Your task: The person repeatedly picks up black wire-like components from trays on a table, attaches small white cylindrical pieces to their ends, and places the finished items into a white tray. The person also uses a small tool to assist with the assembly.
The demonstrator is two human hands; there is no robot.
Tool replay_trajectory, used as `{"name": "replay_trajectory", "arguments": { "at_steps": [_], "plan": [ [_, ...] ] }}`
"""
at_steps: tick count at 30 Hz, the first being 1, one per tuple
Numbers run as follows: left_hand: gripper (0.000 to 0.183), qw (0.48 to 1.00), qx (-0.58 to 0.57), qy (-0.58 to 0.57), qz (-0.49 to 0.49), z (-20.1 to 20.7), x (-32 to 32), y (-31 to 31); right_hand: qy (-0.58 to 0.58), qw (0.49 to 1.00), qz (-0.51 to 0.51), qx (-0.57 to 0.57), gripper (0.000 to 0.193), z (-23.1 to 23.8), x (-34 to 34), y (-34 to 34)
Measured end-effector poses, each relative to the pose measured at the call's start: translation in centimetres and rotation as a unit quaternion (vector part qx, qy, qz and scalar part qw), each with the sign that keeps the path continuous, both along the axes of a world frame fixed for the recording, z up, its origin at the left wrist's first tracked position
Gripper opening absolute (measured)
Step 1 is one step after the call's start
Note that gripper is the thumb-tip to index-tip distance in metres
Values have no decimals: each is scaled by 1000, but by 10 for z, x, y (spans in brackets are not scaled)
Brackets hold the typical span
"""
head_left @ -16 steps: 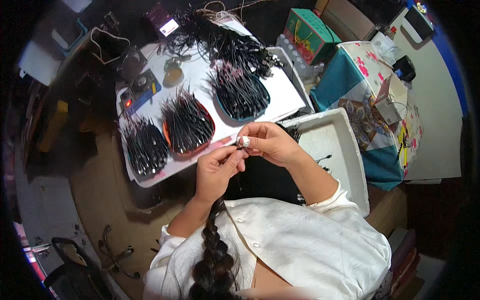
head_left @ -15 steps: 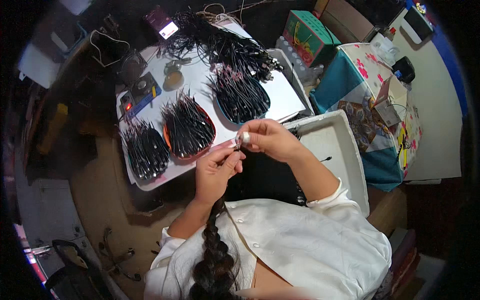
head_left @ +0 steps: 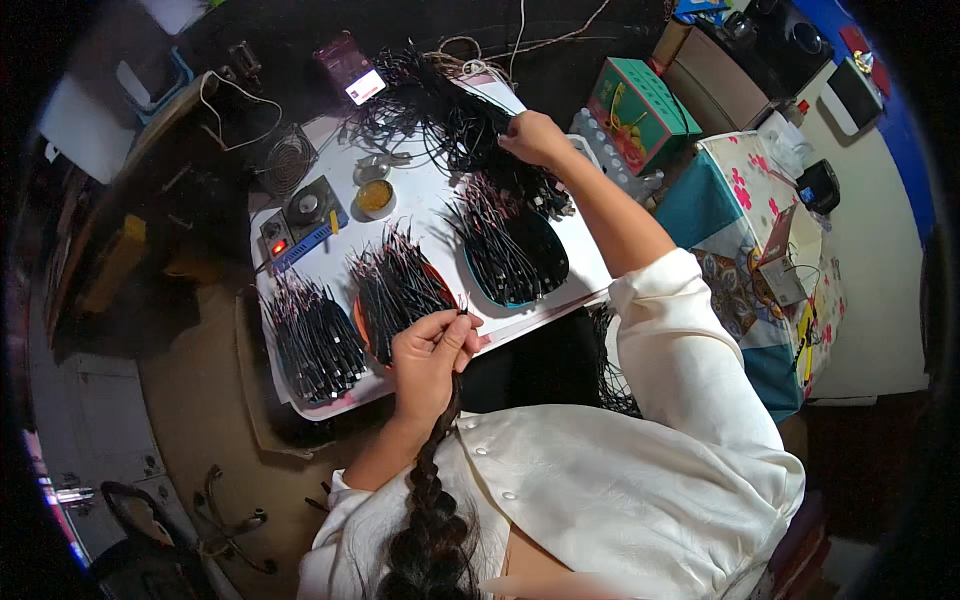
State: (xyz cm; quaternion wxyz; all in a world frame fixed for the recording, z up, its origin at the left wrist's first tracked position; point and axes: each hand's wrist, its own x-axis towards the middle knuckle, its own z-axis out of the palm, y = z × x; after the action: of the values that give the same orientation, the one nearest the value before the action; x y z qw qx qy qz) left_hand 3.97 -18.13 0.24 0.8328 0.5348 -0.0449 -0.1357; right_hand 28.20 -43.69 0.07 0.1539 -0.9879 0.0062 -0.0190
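Observation:
My left hand (head_left: 435, 355) is closed in front of the work surface, with thumb and forefinger pinching a thin black cable (head_left: 463, 311). Its thin, reddish wire ends point upward out of the pinch. At the far right of the surface, my right hand (head_left: 538, 138) reaches over a tangled heap of black cables (head_left: 440, 100). The fingers are bent together there, and whatever they grip is hidden. Nearer lie three bundles of short black cables: one in a blue tray (head_left: 513, 304), one in an orange tray (head_left: 358, 322), one (head_left: 315, 345) at the left.
A small device with a red light (head_left: 280, 247) and a round tin of yellowish material (head_left: 375, 198) stand on the white board (head_left: 415, 185). Behind them is a lit phone (head_left: 364, 86). To the right are a green carton (head_left: 645, 110) and a cloth-covered table (head_left: 725, 230).
My right hand has left my left hand and moved away to the cable heap at the far right. My left hand still pinches its cable. The view has shifted slightly.

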Motion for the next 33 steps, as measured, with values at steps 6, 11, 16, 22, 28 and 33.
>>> {"name": "replay_trajectory", "arguments": {
  "at_steps": [6, 11, 16, 22, 28, 33],
  "plan": [
    [18, 997, -28, 70, 9, 4, 11, -9, 53, 812, -43, 579, 16, 45, -62, -31],
    [16, 970, -194, 128, -72, 13, 26, -44, -123, 903, 155, 381, 24, 65, -220, 0],
    [17, 967, -221, 101, -78, 28, 48, -72, -130, 945, 253, 163, 13, 6, -342, 46],
    [16, 971, -188, -53, -138, 34, 11, -62, 63, 957, 223, 174, 17, -46, -377, 41],
    [17, 956, -172, -27, -236, 26, -47, -41, -62, 742, 1, 668, 19, -4, -340, 8],
    [18, 958, -130, -18, -256, 25, -59, -35, -39, 616, 83, 782, 22, 31, -313, 11]
  ]
}}
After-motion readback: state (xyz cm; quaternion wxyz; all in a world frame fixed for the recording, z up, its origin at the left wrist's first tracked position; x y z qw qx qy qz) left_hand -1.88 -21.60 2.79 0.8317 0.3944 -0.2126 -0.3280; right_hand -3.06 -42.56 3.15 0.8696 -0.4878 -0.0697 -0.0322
